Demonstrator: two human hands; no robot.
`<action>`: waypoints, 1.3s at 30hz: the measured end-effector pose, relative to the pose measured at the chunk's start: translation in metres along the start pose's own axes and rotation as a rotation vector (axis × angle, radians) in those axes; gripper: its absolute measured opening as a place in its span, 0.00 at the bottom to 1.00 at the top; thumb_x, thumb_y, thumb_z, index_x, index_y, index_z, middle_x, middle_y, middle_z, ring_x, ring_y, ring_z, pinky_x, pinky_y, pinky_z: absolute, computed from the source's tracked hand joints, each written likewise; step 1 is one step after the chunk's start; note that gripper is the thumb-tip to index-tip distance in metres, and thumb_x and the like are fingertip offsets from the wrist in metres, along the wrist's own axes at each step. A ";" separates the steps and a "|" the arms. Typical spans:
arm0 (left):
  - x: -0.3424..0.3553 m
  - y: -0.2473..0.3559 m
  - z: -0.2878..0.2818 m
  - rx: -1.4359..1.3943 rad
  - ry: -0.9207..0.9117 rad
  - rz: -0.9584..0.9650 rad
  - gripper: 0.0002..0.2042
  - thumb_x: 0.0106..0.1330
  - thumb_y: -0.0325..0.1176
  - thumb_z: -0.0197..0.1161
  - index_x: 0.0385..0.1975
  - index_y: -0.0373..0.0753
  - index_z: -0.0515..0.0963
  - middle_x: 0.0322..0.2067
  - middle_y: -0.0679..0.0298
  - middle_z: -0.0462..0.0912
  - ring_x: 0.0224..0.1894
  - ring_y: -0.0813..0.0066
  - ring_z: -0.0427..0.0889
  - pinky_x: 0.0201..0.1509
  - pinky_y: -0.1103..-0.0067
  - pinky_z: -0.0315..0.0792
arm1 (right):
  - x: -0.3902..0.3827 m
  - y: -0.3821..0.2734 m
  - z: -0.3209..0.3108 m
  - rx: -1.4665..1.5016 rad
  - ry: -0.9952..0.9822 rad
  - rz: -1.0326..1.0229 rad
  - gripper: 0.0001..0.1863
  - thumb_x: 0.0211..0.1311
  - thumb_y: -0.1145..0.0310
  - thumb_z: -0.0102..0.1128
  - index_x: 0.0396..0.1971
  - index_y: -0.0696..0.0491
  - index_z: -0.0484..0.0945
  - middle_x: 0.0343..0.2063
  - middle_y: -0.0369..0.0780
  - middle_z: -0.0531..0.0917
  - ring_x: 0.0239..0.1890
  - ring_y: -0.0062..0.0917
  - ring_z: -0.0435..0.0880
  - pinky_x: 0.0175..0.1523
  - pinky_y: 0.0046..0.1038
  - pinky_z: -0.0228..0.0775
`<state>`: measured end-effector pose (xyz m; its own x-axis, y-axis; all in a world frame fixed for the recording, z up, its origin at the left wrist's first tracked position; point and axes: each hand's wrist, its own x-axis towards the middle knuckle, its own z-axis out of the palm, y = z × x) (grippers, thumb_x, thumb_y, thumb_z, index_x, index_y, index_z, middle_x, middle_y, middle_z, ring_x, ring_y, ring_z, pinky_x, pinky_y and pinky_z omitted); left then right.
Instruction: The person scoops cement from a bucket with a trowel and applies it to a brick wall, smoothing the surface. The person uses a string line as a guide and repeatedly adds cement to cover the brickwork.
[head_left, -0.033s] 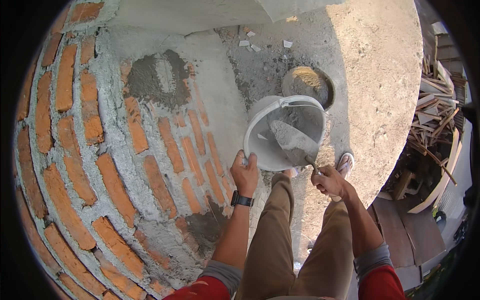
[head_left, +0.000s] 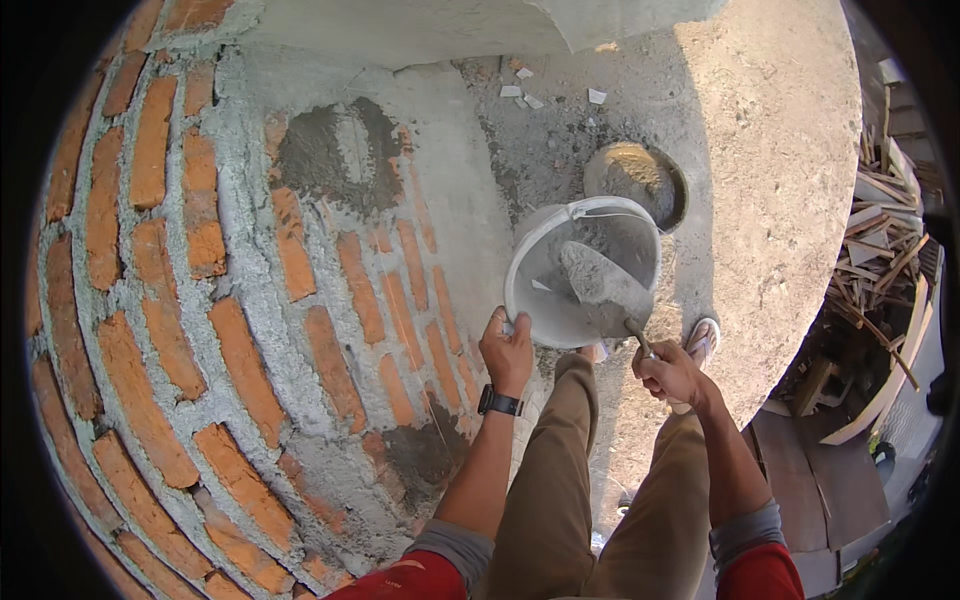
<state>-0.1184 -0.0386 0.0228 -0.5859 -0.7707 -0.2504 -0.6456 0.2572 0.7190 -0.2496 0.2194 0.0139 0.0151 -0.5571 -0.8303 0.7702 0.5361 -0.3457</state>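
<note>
My left hand (head_left: 507, 352), with a dark watch on its wrist, grips the near left rim of a pale bucket (head_left: 514, 268). The bucket is tilted so that its inside shows, with grey mortar in the bottom and up the walls. My right hand (head_left: 668, 373) is closed round the handle of a trowel (head_left: 600, 275). The trowel's pointed blade lies inside the bucket and is coated with grey mortar. To my left, a brick wall (head_left: 240, 370) carries dark patches of wet mortar (head_left: 340, 155), one high up and one lower down.
Behind the bucket, a round basin (head_left: 680, 195) holding sandy grey material sits on the ground. Small white chips (head_left: 597, 96) lie beyond it. At the right are a pile of scrap wood (head_left: 880, 260) and brown boards (head_left: 825, 470). My sandalled foot (head_left: 704, 340) stands beside the bucket.
The wall and ground sit slightly farther right in the picture. The bucket, trowel and both hands have shifted right a little too, with both grips the same.
</note>
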 end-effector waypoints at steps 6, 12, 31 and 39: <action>-0.025 -0.025 0.007 0.080 0.084 -0.230 0.19 0.65 0.42 0.63 0.40 0.28 0.80 0.31 0.38 0.84 0.38 0.36 0.84 0.41 0.59 0.77 | -0.027 -0.105 0.043 0.288 0.026 -0.569 0.08 0.61 0.70 0.53 0.36 0.57 0.77 0.18 0.35 0.72 0.19 0.18 0.70 0.23 0.23 0.65; -0.067 -0.073 0.008 0.187 0.010 -0.258 0.20 0.64 0.44 0.62 0.40 0.29 0.81 0.34 0.39 0.86 0.41 0.37 0.85 0.44 0.57 0.77 | 0.014 -0.216 0.111 0.391 0.856 -1.139 0.05 0.63 0.76 0.57 0.37 0.60 0.77 0.22 0.36 0.79 0.22 0.19 0.76 0.29 0.25 0.68; -0.048 -0.026 0.022 0.210 -0.026 -0.164 0.15 0.66 0.38 0.64 0.41 0.30 0.79 0.29 0.43 0.85 0.32 0.48 0.85 0.37 0.63 0.78 | -0.009 -0.008 0.023 -0.890 0.462 0.060 0.25 0.64 0.55 0.53 0.37 0.65 0.84 0.35 0.59 0.86 0.44 0.54 0.87 0.56 0.48 0.77; -0.044 0.008 0.025 0.178 0.019 0.236 0.18 0.69 0.29 0.63 0.56 0.29 0.80 0.40 0.46 0.88 0.32 0.64 0.86 0.34 0.71 0.79 | 0.067 -0.007 0.038 -0.706 0.525 -0.073 0.25 0.65 0.57 0.50 0.37 0.67 0.85 0.35 0.62 0.86 0.41 0.54 0.88 0.52 0.48 0.80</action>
<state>-0.1100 0.0115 0.0231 -0.7216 -0.6881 -0.0765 -0.5698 0.5274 0.6302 -0.2295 0.1545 -0.0230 -0.4475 -0.3353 -0.8291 0.1817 0.8737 -0.4513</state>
